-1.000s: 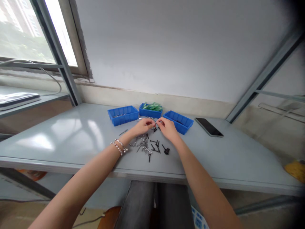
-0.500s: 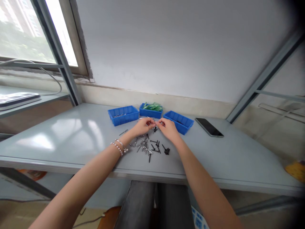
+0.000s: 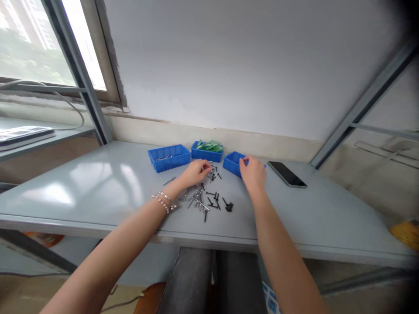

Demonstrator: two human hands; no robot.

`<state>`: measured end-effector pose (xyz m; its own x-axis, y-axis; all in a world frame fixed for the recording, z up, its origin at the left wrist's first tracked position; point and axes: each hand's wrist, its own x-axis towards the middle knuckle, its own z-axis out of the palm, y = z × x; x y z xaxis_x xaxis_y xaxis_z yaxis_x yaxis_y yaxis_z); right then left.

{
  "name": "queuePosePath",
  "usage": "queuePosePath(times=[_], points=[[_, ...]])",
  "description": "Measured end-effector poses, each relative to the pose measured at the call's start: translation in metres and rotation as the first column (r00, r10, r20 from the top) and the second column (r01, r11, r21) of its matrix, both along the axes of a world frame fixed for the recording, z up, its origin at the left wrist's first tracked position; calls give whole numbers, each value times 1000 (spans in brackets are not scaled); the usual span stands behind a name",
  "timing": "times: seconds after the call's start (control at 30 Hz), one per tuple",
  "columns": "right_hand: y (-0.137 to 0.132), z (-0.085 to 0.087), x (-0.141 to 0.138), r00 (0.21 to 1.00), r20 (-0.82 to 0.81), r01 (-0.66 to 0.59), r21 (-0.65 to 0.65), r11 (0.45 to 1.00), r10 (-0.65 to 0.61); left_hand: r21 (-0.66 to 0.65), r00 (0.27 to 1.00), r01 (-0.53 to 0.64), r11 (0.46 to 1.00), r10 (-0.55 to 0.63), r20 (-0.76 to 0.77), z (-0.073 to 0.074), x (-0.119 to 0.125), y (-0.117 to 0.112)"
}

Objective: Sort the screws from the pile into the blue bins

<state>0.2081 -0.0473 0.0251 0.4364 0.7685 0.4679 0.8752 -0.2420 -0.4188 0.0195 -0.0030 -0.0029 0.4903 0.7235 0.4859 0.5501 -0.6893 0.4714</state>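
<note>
My left hand (image 3: 196, 172) is over the scattered screws, its fingers pinched together; whatever they hold is too small to make out. My right hand (image 3: 254, 174) is above the right blue bin (image 3: 232, 163) and covers much of it. Its thumb and fingers are closed together, and I cannot see what is between them. Silver screws (image 3: 197, 197) lie heaped on the table near my left wrist. Several black screws (image 3: 214, 199) lie to their right, with a few more black screws (image 3: 219, 176) just beyond my left fingertips.
The left blue bin (image 3: 170, 163) holds some small metal pieces. Green plastic-looking pieces (image 3: 209, 146) fill the middle blue bin (image 3: 207, 155). A phone (image 3: 287, 174) lies right of the bins on the grey table (image 3: 131, 209). A wall rises behind; metal posts stand either side.
My right hand has moved right, from beside my left fingertips to over the right bin, which has shifted slightly left. My left hand stays nearly in place.
</note>
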Motion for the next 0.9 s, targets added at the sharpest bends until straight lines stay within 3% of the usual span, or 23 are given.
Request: queuePosePath(times=[0.13, 0.37, 0.67, 0.77, 0.83, 0.9], points=[[5, -4, 13, 994, -42, 99, -58, 993, -102, 34, 999, 6, 999, -5, -34, -1, -1, 1], [7, -7, 14, 990, -77, 105, -130, 986, -116, 56, 998, 17, 998, -14, -57, -2, -2, 1], [7, -9, 17, 995, -90, 36, -118, 992, -46, 51, 996, 25, 998, -21, -87, -3, -2, 1], [8, -9, 17, 995, -93, 23, -49, 999, -27, 33, 996, 27, 999, -24, -89, -3, -2, 1], [10, -8, 16, 993, -110, -28, 25, 999, 31, 32, 996, 29, 999, -26, -89, -3, -2, 1], [11, -5, 12, 970, -165, -170, 62, 983, 178, 46, 996, 13, 999, -9, -89, -4, -3, 3]])
